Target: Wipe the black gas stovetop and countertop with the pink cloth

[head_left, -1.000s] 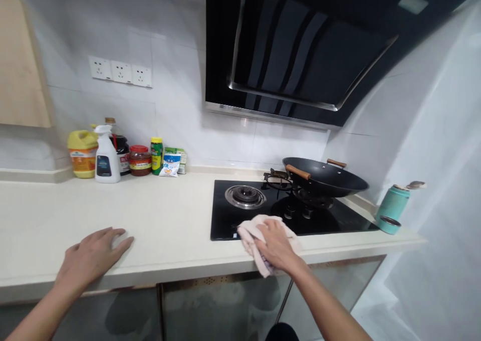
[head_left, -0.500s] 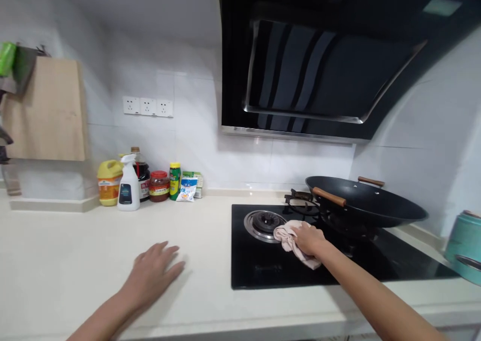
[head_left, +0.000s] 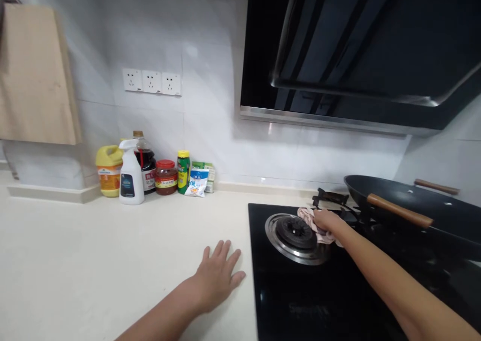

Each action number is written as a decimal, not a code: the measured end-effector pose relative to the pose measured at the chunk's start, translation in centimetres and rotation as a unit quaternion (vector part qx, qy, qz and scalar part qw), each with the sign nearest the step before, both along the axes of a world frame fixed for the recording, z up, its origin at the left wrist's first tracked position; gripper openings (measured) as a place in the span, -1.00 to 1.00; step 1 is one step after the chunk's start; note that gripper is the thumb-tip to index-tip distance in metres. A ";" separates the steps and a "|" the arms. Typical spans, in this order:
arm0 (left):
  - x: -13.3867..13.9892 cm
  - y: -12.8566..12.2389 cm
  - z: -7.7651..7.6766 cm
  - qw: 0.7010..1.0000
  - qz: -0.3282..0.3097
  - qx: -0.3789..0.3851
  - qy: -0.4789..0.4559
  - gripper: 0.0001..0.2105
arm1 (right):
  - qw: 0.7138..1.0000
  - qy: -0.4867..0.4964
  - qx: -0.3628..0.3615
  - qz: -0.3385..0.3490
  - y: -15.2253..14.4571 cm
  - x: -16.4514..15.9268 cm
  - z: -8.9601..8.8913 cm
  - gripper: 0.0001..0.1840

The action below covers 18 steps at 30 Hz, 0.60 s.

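Note:
My right hand [head_left: 327,221] is closed on a pale pink cloth [head_left: 308,217], pressed against the black glass gas stove [head_left: 281,291] at the back right edge of the left burner [head_left: 296,232]. A steel ring surrounds that burner. Fingers spread, my left hand [head_left: 220,276] lies on the white countertop [head_left: 93,261] just left of the stove and holds nothing. The fingertips of my right hand are partly hidden in the cloth's folds.
A black wok [head_left: 398,193] with wooden handles sits on the stove's right side; a loose pan support [head_left: 330,198] stands behind. A spray bottle [head_left: 131,175], a sauce jar [head_left: 166,178] and other containers line the wall. The range hood [head_left: 338,55] hangs overhead.
The view has shifted closer and to the left. My right hand has carried the cloth from the burner's front right toward its back. My left hand has moved right, nearer the stove.

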<state>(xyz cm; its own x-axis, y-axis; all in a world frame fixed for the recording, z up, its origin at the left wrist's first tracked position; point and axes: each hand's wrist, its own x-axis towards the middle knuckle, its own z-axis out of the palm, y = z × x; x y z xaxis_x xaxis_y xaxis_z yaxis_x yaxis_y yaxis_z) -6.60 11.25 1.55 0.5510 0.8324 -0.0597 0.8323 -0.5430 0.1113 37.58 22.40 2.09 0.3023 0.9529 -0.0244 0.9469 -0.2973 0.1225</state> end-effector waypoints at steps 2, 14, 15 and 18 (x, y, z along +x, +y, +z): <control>-0.1 0.1 0.1 1.000 -0.009 -0.006 0.001 -0.39 | 1.000 0.005 -0.009 0.002 3.2 -1.4 0.2 -0.63; -0.4 1.2 -2.5 0.999 -0.018 0.037 -0.029 -0.40 | 0.990 0.033 0.017 0.133 8.8 -14.8 0.4 -0.49; -0.5 1.1 -2.1 0.999 -0.020 0.031 -0.028 -0.40 | 0.987 0.034 0.027 0.154 8.0 -15.9 0.3 -0.48; -1.0 0.9 -0.9 0.998 -0.034 0.018 -0.045 -0.41 | 0.975 0.039 0.048 0.215 5.3 -18.9 0.2 -0.47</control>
<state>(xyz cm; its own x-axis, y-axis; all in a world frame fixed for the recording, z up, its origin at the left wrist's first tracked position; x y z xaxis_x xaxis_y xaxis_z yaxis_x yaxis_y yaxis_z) -7.59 12.10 0.64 0.6073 0.7941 0.0229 0.7814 -0.6023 0.1634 18.66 27.66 2.32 -0.1243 0.9902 0.0642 0.9918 0.1222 0.0363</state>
